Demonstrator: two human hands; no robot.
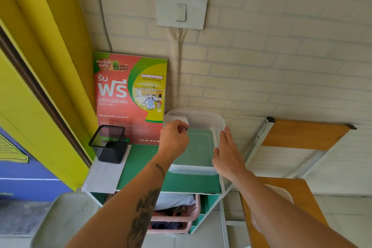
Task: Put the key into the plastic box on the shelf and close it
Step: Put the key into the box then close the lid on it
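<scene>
A clear plastic box [218,125] stands open on the green shelf top [141,167], against the brick wall. My left hand [174,139] hovers over the box's left rim with fingers pinched together; a small metal bit, apparently the key [183,129], shows at the fingertips. My right hand [227,153] lies flat against the box's right wall, fingers stretched out. A translucent lid [281,193] lies on the wooden surface at the right, partly hidden by my right forearm.
A black mesh pen holder [108,144] sits on the shelf's left side. A red and green laundry poster [128,96] leans on the wall behind. Pink baskets [181,217] fill the shelf below. A folding wooden table [302,135] stands at the right.
</scene>
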